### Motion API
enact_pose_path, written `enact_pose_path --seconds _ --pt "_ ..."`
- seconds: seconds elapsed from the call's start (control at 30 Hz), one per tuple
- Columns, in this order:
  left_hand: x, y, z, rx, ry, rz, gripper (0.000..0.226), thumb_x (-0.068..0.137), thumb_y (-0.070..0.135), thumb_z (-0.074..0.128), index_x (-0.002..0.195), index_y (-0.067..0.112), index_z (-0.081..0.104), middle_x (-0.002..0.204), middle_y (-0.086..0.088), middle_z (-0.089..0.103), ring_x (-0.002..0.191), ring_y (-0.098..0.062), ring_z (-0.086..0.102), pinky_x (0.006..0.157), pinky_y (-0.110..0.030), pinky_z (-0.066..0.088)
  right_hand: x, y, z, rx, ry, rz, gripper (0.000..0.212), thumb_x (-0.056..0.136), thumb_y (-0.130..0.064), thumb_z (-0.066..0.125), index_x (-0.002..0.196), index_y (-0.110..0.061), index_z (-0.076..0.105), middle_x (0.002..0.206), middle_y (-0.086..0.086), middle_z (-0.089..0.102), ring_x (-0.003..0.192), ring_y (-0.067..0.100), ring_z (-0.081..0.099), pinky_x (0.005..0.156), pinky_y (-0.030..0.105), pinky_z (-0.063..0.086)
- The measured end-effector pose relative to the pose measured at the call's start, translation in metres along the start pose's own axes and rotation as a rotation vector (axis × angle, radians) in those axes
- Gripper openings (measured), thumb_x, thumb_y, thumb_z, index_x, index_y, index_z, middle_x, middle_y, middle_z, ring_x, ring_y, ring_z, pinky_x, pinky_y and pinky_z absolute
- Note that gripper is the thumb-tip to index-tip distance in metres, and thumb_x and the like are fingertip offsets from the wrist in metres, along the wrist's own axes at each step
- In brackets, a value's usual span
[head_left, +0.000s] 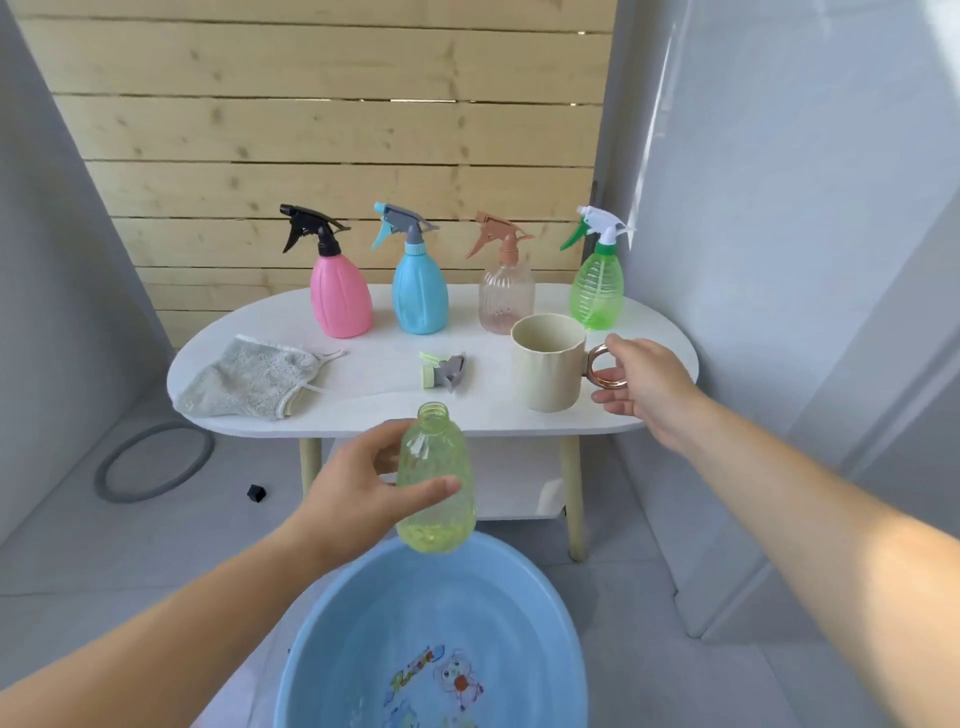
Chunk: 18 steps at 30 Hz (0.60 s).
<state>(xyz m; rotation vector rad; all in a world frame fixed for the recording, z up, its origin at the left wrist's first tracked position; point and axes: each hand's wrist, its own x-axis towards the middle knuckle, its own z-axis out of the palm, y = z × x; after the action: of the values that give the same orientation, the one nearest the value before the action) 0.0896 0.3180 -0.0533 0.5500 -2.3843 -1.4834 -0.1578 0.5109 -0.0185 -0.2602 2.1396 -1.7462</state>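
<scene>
One uncapped yellow-green bottle above blue basin rim, gripped by left hand | right hand spread open at mug handle, not clasping | risk: loose hold tips mug onto table; narrow neck invites spilled pour

Basin cut off by the bottom edge, its cartoon print too blurred to read, fingers of the left hand mostly hidden behind the yellow bottle, foot of the clear pink bottle behind the mug, black speck on the floor too small to tell
</scene>
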Motion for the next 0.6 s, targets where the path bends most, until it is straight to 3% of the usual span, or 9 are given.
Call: enact_pose_path --seconds 0.17,0.4,0.6 --pt "0.021 0.019 0.004 -0.031 -0.040 0.020 0.041 0.077 0.021 0.089 0.114 0.028 0.072 0.106 0.011 0.079 0.105 -0.005 0.071 0.102 -0.033 0.053 0.029 0.002 -0.017 -0.038 0.051 0.074 0.019 0.096 -0.035 0.046 0.084 -0.020 0.048 0.087 0.010 0.066 0.064 0.025 0.064 0.058 0.028 0.048" --pt "0.036 0.021 0.015 -0.072 -0.087 0.032 0.038 0.076 0.019 0.089 0.110 0.026 0.074 0.106 0.007 0.079 0.104 -0.008 0.072 0.098 -0.032 0.054 0.056 0.019 -0.025 -0.043 0.098 0.113 0.019 0.095 -0.034 0.046 0.086 -0.017 0.049 0.089 0.010 0.062 0.065 0.025 0.061 0.060 0.030 0.047" --pt "0.040 0.016 0.021 -0.076 -0.107 0.042 0.039 0.074 0.021 0.090 0.109 0.029 0.074 0.106 0.009 0.079 0.104 -0.007 0.071 0.096 -0.027 0.054 0.069 0.024 -0.026 -0.061 0.114 0.098 0.024 0.097 -0.036 0.045 0.111 -0.017 0.053 0.101 0.009 0.055 0.075 0.027 0.068 0.064 0.034 0.053"
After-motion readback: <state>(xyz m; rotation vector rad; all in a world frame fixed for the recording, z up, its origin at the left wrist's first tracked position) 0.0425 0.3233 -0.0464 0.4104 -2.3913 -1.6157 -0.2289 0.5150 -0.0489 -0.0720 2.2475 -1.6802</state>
